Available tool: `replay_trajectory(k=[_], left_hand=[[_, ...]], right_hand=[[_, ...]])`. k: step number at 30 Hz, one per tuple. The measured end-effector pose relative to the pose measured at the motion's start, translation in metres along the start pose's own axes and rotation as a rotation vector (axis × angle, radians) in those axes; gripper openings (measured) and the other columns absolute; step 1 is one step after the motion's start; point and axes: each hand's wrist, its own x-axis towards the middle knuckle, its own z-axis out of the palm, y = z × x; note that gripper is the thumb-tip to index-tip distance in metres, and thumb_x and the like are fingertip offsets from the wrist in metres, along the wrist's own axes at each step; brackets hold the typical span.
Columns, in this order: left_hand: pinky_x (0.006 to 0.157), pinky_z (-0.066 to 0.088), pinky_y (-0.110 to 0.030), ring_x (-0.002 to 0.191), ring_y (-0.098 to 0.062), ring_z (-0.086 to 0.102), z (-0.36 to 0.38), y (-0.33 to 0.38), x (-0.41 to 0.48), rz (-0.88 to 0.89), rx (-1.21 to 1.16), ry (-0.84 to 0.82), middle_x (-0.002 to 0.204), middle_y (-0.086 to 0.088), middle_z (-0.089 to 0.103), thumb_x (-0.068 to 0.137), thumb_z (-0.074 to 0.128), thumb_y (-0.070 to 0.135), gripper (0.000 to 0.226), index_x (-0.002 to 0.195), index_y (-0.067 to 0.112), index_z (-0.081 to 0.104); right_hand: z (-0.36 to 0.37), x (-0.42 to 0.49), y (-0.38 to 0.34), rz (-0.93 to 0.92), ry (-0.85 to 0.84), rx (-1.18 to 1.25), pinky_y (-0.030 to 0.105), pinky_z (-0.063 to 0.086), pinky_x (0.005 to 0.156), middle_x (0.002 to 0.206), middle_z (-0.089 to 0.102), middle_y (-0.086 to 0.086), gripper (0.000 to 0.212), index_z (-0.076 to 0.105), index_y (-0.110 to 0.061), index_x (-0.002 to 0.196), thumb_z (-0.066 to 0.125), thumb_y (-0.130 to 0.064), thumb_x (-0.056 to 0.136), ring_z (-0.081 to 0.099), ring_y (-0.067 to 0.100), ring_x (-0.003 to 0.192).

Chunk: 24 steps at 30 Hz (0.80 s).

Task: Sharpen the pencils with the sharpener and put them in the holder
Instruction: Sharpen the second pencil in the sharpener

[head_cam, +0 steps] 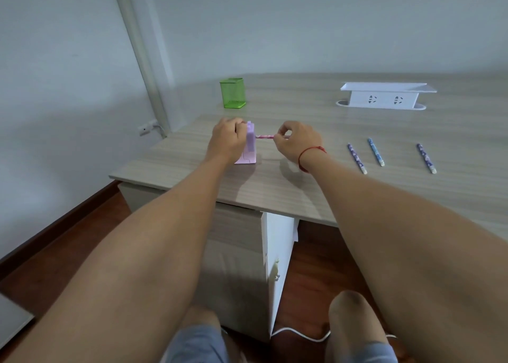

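Left hand grips lilac sharpener on wooden desk. Right hand pinches pink pencil, tip in sharpener. Three pencils lie to right, apart. Green mesh holder stands behind.

Both forearms bare right up to the edge of view. Left hand and right hand bare as well. Right wrist: thin red string bracelet, single strand, sitting close against the wrist. Legs: faded blue shorts, denim by the look of it, hems ending above bare knees.
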Motion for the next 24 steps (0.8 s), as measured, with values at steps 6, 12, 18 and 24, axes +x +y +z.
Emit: replay_trajectory(k=[6,12,18,24], left_hand=[[0.082,0.044,-0.037,0.097,-0.030,0.053,-0.004,-0.002,-0.004,0.004,0.031,0.043,0.104,-0.016,0.063,0.082,0.026,0.032,0.046,0.087,0.002,0.061],[0.081,0.044,-0.039,0.094,-0.034,0.054,-0.021,-0.010,-0.017,-0.018,0.078,0.179,0.098,-0.018,0.062,0.082,0.027,0.028,0.043,0.085,0.002,0.061],[0.084,0.042,-0.038,0.095,-0.032,0.055,-0.024,-0.003,-0.025,0.008,0.029,0.217,0.100,-0.019,0.063,0.069,0.013,0.046,0.072,0.088,-0.001,0.064],[0.094,0.041,-0.039,0.108,-0.033,0.053,-0.028,-0.005,-0.022,-0.063,0.009,0.103,0.111,-0.021,0.061,0.092,0.033,0.023,0.040,0.101,-0.002,0.063]], right_hand=[[0.006,0.009,0.001,-0.083,-0.076,0.047,0.033,0.050,0.093,0.109,0.067,0.004,0.022,0.070,-0.022,0.103,0.052,-0.027,0.091,0.060,0.025,0.104],[0.022,0.009,-0.020,-0.129,-0.213,0.206,0.022,0.038,0.073,0.088,0.061,0.000,0.026,0.073,-0.017,0.108,0.059,-0.031,0.092,0.052,0.015,0.080],[0.026,0.014,-0.027,-0.100,-0.256,0.271,0.025,0.044,0.080,0.090,0.064,0.000,0.029,0.076,-0.016,0.103,0.063,-0.037,0.088,0.057,0.015,0.087],[0.029,0.007,-0.042,-0.157,-0.042,-0.026,0.033,0.037,0.101,0.113,0.068,-0.005,0.028,0.065,-0.026,0.116,0.057,-0.032,0.090,0.060,0.017,0.112]])
